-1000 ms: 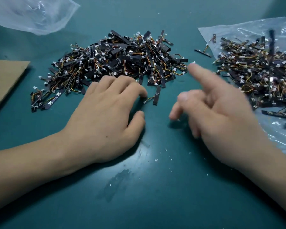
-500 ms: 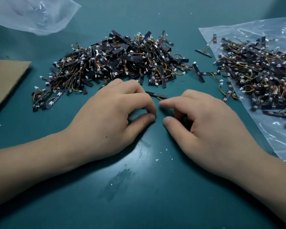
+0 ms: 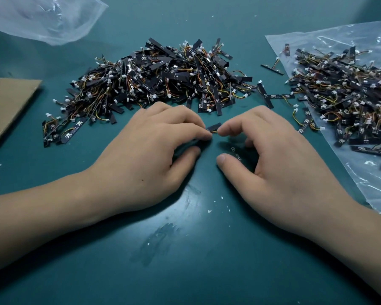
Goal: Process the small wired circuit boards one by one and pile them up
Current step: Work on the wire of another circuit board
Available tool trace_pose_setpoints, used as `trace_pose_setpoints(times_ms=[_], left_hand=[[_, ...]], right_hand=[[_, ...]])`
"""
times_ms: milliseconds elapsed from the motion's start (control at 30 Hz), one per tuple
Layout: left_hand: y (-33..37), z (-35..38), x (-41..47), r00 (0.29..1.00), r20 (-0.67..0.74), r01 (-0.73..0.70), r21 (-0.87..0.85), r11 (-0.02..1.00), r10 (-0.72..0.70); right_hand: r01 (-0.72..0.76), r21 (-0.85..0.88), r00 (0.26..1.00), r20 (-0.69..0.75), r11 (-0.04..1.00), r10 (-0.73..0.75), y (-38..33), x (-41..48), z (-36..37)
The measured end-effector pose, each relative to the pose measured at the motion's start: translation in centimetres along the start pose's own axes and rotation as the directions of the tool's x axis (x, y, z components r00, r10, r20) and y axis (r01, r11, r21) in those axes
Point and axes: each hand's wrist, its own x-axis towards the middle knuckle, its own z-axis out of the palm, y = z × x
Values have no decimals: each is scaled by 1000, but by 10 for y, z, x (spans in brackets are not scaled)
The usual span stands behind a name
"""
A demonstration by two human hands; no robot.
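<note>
Both thumbs are off it, so the whole hold is fingertips only (not much to hang on by). My left grip has its curled fingers closed on the small board, and my right grip curls in to nip the same board at its wire end.

Risk one, I'd say: pull too hard and the thin leads tear off the board. Risk two: it slips, flicks into the middle pile just beyond my knuckles, and I lose track of which one it was.

The board sits between my fingertips, low over the tabletop, centre of the scene, on the near side of that pile. It's a short black strip, tilted with its far end up, a glimpse of yellow wire beneath. Most of it is hidden.

Off to the right, the other heap lies on its plastic bag.
</note>
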Motion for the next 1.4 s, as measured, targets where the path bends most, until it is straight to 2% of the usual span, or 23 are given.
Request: trace_pose_setpoints(times_ms=[167, 333, 433, 533, 667, 967, 1133, 1267, 1400], left_hand=[[-1, 1, -2, 995, -93, -57, -114, 992, 46], [2, -1, -1, 996, -51, -74, -164, 984, 67], [3, -2, -2, 998, -46, -53, -158, 986, 46], [4, -1, -3, 999, -52, 6, -75, 997, -10], [4, -2, -2, 999, -20, 45, -79, 996, -47], [5, -3, -1, 986, -1, -163, -84, 983, 164], [3, -4, -2, 993, -110, -51, -132, 990, 37], [5, -7, 0, 992, -125, -33, -175, 984, 11], [8, -6, -2, 997, -74, -36, -146, 989, 25]], right_hand=[[-14, 10, 1000, 10, 1000, 14, 3, 1, 0], [44, -11, 998, 39, 999, -43, 3, 1, 1], [40, -1, 998, 44, 999, -40, 3, 2, 1], [50, 5, 997, 52, 999, -50, 2, 2, 1], [50, 89, 999, 11, 995, -51, 1, 1, 1], [42, 152, 999, -38, 988, -37, -1, 1, -1], [-33, 249, 997, -55, 968, 48, 0, 1, 0], [40, 104, 999, 21, 994, -43, -2, 2, -1], [80, 214, 995, 41, 974, -91, 0, 1, -4]])
